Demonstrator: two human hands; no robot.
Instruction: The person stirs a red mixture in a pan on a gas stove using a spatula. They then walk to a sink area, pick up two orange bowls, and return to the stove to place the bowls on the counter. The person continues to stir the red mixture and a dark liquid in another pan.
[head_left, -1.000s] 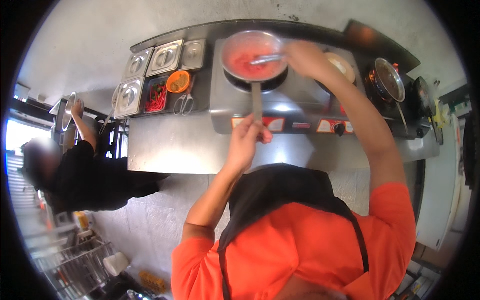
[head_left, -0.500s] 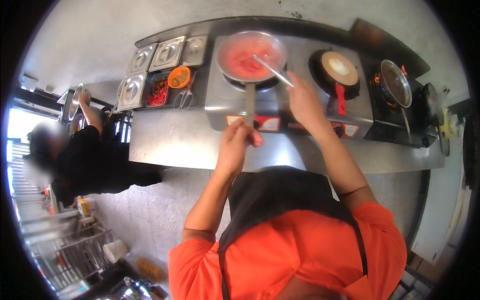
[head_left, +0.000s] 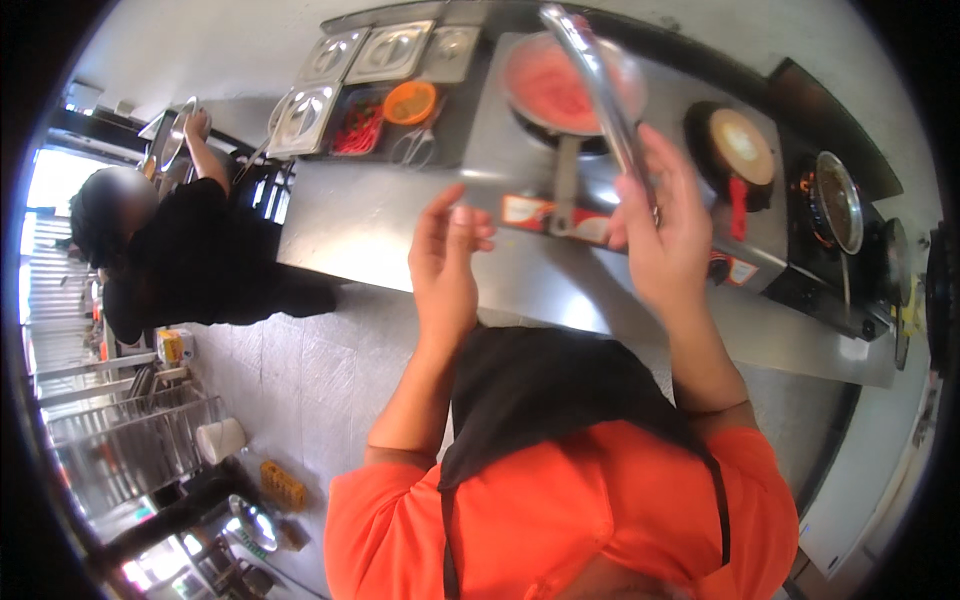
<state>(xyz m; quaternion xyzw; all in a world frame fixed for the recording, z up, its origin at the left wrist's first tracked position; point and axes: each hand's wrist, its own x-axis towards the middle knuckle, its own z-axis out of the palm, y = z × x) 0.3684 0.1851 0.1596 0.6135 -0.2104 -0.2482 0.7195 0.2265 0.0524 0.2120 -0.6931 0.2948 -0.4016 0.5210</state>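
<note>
My right hand (head_left: 668,215) is closed round metal tongs (head_left: 605,100), whose tips point up and away, raised in front of the frying pan. A little red clings near the tips. Behind them, the frying pan (head_left: 566,175) sits on a burner of the steel stove, its long handle toward me. Red sauce (head_left: 545,80) covers the pan's bottom. My left hand (head_left: 445,250) hovers over the counter's front edge, left of that handle and apart from it, with fingers spread and nothing in them.
Right of the pan, a red-handled pan (head_left: 738,205) holds something pale. Beyond it, another pan (head_left: 838,200) tilts over a lit burner. Lidded steel containers (head_left: 388,50), an orange bowl (head_left: 409,103), red chillies (head_left: 357,132) and scissors (head_left: 413,147) lie left. A co-worker (head_left: 195,250) stands far left.
My left hand has let go of the pan's handle and moved left. The tongs have come up out of the sauce in my right hand. The view has shifted.
</note>
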